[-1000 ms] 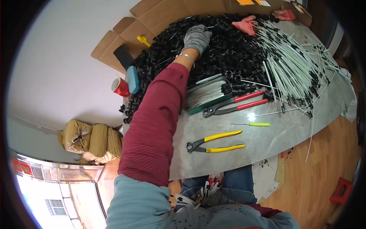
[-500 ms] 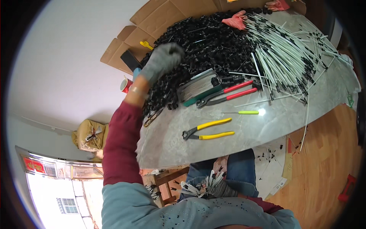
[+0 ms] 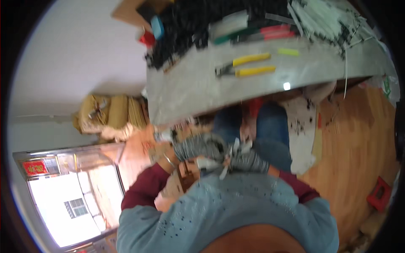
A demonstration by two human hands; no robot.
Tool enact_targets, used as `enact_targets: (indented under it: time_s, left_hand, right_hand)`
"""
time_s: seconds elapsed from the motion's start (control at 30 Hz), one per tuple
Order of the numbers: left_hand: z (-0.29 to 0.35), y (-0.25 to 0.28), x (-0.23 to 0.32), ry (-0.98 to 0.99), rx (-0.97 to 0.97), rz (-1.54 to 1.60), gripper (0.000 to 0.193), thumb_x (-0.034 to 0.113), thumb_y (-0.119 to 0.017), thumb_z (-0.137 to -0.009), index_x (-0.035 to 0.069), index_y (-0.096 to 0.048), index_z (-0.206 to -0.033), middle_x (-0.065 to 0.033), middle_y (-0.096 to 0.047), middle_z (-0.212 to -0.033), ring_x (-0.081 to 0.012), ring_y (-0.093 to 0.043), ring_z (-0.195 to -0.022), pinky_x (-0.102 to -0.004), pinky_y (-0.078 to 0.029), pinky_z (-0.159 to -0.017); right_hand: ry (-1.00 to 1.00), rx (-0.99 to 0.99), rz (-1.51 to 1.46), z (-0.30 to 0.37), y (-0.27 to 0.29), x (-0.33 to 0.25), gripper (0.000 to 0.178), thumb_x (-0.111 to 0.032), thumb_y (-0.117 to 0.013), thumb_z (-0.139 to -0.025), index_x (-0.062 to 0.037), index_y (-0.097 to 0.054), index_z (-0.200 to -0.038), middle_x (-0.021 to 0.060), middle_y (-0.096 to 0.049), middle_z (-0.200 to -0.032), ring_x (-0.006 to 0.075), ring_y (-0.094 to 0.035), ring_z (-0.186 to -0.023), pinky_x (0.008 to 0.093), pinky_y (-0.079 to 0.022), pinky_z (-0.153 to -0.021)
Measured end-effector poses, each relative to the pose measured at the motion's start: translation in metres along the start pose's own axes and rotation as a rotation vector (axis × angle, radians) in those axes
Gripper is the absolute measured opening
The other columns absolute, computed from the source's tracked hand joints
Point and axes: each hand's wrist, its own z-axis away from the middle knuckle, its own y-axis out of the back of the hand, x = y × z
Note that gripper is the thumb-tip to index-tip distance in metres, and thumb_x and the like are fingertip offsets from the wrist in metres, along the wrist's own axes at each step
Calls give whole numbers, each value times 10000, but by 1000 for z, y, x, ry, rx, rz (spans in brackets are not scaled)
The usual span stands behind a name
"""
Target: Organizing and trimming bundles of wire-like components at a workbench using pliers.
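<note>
Both my hands wear grey gloves and meet low in front of my lap. My right hand [image 3: 249, 162] is closed round a bundle of thin white strips [image 3: 237, 148], whose ends stick out in several directions. Beside it, my left hand [image 3: 200, 147] has its fingers curled in toward the bundle. Motion blur hides what the left fingers hold. On the grey table lie pliers with yellow handles [image 3: 255, 71] and a lime-green handled tool [image 3: 289, 52]. Farther back are red-handled pliers [image 3: 276, 34] and a green tray [image 3: 223, 39].
A heap of small black parts [image 3: 185, 31] covers the table's far side. White sticks [image 3: 318, 19] are piled at the far right. The table's front edge runs just beyond my knees. Yellowish sacks [image 3: 116, 111] stand at the left, and a red object [image 3: 379, 194] lies on the wooden floor.
My left hand has come back from the black heap to the bundle at my lap. The view has tilted down, so the table sits higher. The right hand still holds the bundle.
</note>
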Motion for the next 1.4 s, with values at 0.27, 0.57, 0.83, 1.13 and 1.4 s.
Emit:
enact_targets:
  time_s: [0.27, 0.57, 0.83, 1.13, 1.4]
  left_hand:
    - [-1, 4, 58, 240, 229, 484, 275, 141, -445, -756, 22, -461, -1003, -85, -488, -975, -170, -479, -896, -259, -399, -775]
    - [3, 0, 58, 77, 85, 452, 390, 195, -320, -822, -4, -304, -1156, -154, -377, -1150, -221, -444, -993, -290, -373, -849]
    - [0, 8, 59, -49, 51, -184, 342, 162, -415, -767, 18, -434, -1077, -116, -441, -1104, -216, -437, -1004, -292, -346, -863]
    - [-7, 3, 66, -48, 186, -158, 414, 210, -524, -700, 14, -464, -1060, -100, -514, -1013, -234, -481, -933, -306, -366, -806]
    - [-5, -2, 61, -44, 272, 160, 447, 261, -549, -675, 46, -476, -1060, -103, -490, -1053, -226, -455, -977, -316, -339, -841]
  right_hand:
    - [-141, 180, -315, -5, 8, -49, 232, -171, -548, -725, -39, -515, -913, 64, -552, -827, 153, -518, -794, 292, -417, -669]
    - [-203, 242, -107, -6, 14, -59, 124, -95, -589, -696, -7, -570, -782, 51, -581, -713, 108, -543, -675, 216, -436, -606]
    - [-249, 249, -179, -9, 15, -68, 141, -114, -601, -688, -18, -567, -787, 39, -576, -714, 89, -531, -671, 201, -425, -574]
    - [-168, 256, -222, -3, 15, -54, 184, -113, -603, -682, -26, -528, -825, 32, -548, -722, 115, -517, -684, 226, -424, -603]
    - [-126, 295, -110, -4, 13, -45, 264, -141, -616, -671, -37, -487, -876, 38, -527, -759, 128, -506, -710, 241, -418, -642]
